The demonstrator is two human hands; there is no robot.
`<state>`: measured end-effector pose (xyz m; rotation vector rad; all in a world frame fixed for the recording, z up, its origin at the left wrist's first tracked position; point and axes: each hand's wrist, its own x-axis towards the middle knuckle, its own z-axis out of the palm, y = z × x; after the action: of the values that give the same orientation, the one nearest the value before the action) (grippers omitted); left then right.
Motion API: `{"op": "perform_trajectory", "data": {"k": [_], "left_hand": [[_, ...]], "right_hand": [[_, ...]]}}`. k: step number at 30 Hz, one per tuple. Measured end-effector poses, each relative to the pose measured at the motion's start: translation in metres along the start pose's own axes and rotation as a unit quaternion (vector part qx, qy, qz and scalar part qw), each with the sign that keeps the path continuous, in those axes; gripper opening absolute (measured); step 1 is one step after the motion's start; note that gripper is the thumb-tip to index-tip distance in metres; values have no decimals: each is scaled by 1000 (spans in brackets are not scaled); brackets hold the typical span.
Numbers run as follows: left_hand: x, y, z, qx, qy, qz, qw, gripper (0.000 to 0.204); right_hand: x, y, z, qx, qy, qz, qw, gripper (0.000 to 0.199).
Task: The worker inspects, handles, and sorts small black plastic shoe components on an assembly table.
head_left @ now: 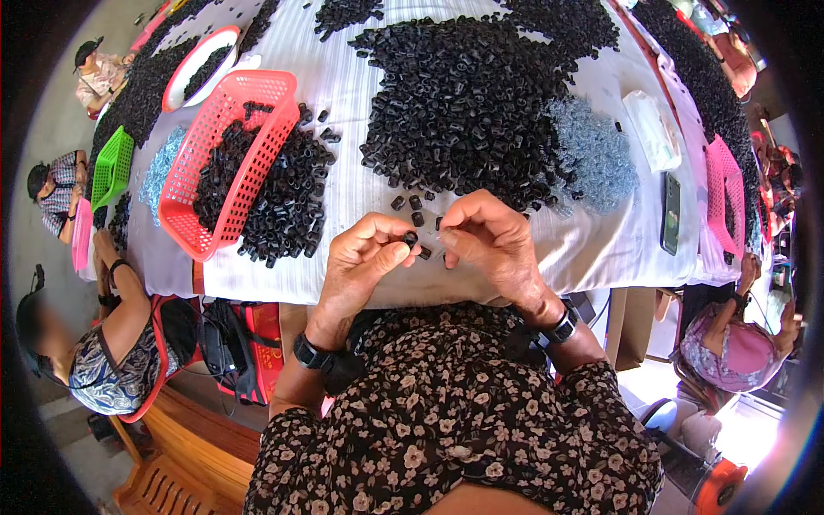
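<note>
Two hands, the left hand [365,257] and the right hand [489,240]. One red basket [227,163], one green basket [113,167], one pink basket [725,193]. One white bowl [199,64]. One dark phone [671,213]. Black plastic pieces [463,103] beyond counting.

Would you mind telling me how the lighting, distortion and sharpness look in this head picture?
Head view: strong daylight whitens the tablecloth and blows out the floor at lower right; fisheye bending curves the table edge, and the corners go black; the left hand, right hand and the small black piece between them are sharp, while people near the rim look stretched and dimmer.
</note>
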<state>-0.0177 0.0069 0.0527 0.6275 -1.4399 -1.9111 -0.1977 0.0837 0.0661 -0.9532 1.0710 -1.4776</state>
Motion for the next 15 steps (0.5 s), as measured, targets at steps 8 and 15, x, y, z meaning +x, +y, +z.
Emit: {"op": "perform_trajectory", "data": {"k": [8,15], "left_hand": [[-2,-7,-1,-40,-43,-25,998,12],[-7,-15,-4,-54,-29,-49,997,12]], "right_hand": [[2,4,9,-57,-42,-47,996,6],[-6,-6,10,-310,-59,-142,938,14]]}}
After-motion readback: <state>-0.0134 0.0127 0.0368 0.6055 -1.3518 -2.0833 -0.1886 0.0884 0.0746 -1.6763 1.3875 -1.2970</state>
